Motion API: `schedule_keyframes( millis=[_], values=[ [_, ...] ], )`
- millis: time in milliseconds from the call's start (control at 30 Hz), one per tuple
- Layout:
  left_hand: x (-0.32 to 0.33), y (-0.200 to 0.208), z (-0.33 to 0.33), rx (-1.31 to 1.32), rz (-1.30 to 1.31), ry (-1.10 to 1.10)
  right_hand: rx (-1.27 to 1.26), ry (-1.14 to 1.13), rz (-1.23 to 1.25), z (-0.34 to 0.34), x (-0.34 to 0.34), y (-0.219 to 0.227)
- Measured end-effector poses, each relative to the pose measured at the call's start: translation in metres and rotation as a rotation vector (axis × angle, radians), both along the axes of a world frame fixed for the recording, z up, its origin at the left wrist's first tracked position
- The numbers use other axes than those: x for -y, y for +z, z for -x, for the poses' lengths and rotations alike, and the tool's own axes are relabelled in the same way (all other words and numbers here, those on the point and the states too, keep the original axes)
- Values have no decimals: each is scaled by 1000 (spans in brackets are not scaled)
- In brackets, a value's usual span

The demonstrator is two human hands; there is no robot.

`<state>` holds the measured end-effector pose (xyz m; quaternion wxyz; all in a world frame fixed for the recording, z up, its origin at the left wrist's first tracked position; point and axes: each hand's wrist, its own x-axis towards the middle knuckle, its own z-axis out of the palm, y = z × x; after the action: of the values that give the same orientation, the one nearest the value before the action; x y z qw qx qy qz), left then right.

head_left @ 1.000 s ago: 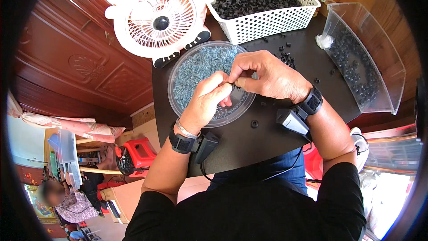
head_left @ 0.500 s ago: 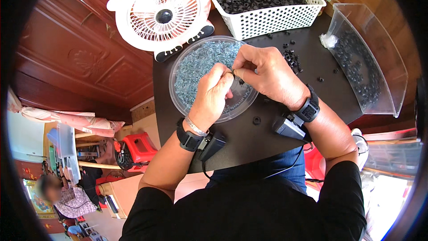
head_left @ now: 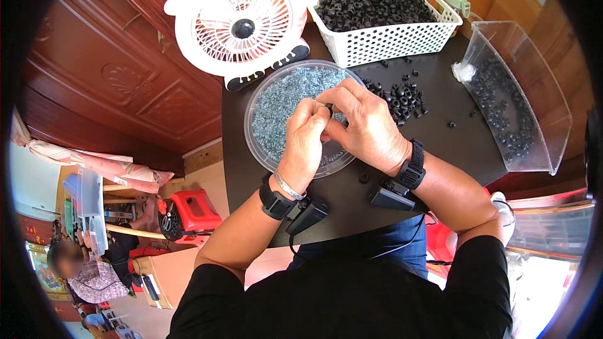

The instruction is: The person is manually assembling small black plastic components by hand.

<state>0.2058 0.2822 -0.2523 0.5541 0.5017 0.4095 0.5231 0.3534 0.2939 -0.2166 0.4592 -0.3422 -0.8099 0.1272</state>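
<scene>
My left hand (head_left: 303, 144) and my right hand (head_left: 370, 124) meet above a round clear tray (head_left: 253, 150). Pinched between the fingertips of both is a small black part (head_left: 329, 108), mostly covered by the fingers. The tray holds a layer of small blue-grey metal pieces (head_left: 276, 110); its lower right part lies behind my hands. Beside my right hand, a heap of small black hollow parts (head_left: 405, 100) lies on the dark table.
A white perforated basket (head_left: 396, 44) full of black parts stands at the back, next to a white fan (head_left: 243, 28). At right is a clear bin (head_left: 546, 97) with more black parts. One black ring (head_left: 364, 177) lies near the table's front. A person (head_left: 94, 282) is at far left.
Both hands remain together over the tray. My right hand's fingers have curled closer over my left fingertips. The whole view has shifted slightly, and more of the heap of black parts shows.
</scene>
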Motion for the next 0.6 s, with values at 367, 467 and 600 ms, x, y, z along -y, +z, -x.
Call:
schedule_keyframes(
  millis=[367, 467, 600],
  values=[
    [2, 11, 2, 15, 8, -89, -24, 87, -67, -5, -4, 4],
    [-2, 6, 3, 28, 53, -87, -133, 111, 206, -4, -6, -4],
    [-9, 7, 2, -51, 156, -85, -46, 36, 28, -6, -20, -13]
  ],
)
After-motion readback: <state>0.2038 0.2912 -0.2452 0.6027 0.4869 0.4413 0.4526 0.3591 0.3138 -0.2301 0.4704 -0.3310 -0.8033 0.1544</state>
